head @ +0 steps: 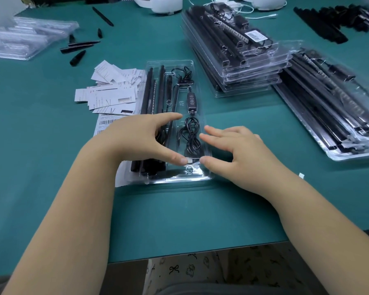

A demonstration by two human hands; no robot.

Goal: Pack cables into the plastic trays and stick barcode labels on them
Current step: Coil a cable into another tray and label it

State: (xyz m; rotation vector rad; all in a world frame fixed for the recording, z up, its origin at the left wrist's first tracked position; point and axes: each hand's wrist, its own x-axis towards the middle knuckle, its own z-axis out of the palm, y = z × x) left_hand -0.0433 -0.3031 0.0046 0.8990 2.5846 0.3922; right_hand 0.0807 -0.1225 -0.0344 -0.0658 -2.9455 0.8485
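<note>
One head-worn view looks forward and down, close over the green table (200,220)

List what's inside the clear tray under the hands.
The clear tray holds long black rods, an inline controller and a coiled black cable with its USB plug between both thumbs. The left hand covers the rods' middle.

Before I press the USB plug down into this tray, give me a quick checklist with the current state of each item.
1. USB plug over its slot at the tray's near end: ok, both thumbs touch it.
2. Coiled cable inside its compartment: ok.
3. Inline controller seated: ok.
4. Black rods within the tray: cannot tell, left hand covers their near part.
5. Right hand fingers clear of the cable: ok.
6. Barcode label on this tray: not ok, none visible.
</note>
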